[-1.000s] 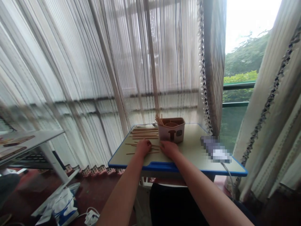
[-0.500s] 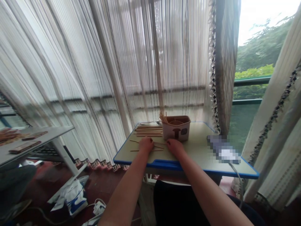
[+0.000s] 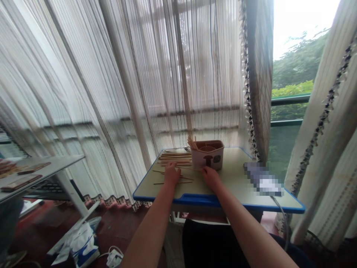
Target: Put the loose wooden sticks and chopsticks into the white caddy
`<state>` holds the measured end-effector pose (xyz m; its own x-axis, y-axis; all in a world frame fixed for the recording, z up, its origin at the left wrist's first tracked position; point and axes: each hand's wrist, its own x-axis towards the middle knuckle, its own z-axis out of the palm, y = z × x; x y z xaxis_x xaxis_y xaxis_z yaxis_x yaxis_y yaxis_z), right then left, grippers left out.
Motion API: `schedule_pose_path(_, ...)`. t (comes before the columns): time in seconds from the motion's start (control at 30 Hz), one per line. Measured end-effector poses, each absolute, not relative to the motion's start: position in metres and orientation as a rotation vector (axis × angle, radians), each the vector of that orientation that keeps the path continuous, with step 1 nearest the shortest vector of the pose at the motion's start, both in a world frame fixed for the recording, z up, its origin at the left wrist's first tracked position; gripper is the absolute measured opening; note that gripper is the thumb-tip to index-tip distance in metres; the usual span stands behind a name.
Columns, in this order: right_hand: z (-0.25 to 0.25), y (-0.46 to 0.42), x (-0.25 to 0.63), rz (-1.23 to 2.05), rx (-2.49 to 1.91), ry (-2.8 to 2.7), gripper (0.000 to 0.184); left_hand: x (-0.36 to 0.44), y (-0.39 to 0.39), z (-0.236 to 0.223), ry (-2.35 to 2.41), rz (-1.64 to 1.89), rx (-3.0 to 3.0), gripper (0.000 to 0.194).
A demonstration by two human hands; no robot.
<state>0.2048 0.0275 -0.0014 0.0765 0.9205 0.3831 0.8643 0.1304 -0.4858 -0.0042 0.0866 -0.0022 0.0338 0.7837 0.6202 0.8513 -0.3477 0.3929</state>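
Observation:
A thin wooden chopstick (image 3: 187, 168) lies crosswise between my hands, just in front of a row of chopsticks (image 3: 175, 158). My right hand (image 3: 210, 176) pinches its right end, close to the front of a white and brown utensil holder (image 3: 208, 159). At the other end, my left hand (image 3: 171, 173) has its fingers bent over the stick, with the thumb a little apart. Several loose chopsticks (image 3: 159, 182) lie at angles under and beside my left hand, partly hidden by it. Light wooden utensils (image 3: 190, 142) stick up from the holder's left side.
The desk (image 3: 237, 193) has a blue rim. A metal spoon (image 3: 186, 148) lies behind the row. At right is a blurred-out object (image 3: 263, 179) with a cable (image 3: 280, 208). A second table (image 3: 64, 163) stands at left, and a curtain (image 3: 156, 93) hangs behind.
Both hands and the chopstick between them have shifted slightly towards the row. My left thumb has spread from the fingers. The whole view has moved a little.

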Motion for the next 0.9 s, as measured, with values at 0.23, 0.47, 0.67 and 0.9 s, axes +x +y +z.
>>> schedule_pose_path(0.23,-0.003,0.027,0.207,0.140,-1.683,-1.760,0.028,-0.007,0.094,-0.001,-1.800,-1.592,-2.065,0.041)
schedule_pose_path(0.47,-0.005,0.027,0.208,0.168,-1.641,-1.782,0.026,-0.009,0.094,-0.004,-1.936,-1.408,-2.064,0.036)
schedule_pose_path(0.67,-0.005,0.027,0.207,0.187,-1.610,-1.819,0.022,-0.009,0.093,-0.005,-1.948,-1.329,-2.118,0.031)
schedule_pose_path(0.9,-0.003,0.023,0.205,0.231,-1.612,-1.865,0.018,-0.006,0.092,0.006,-1.676,-2.080,-1.952,0.035)
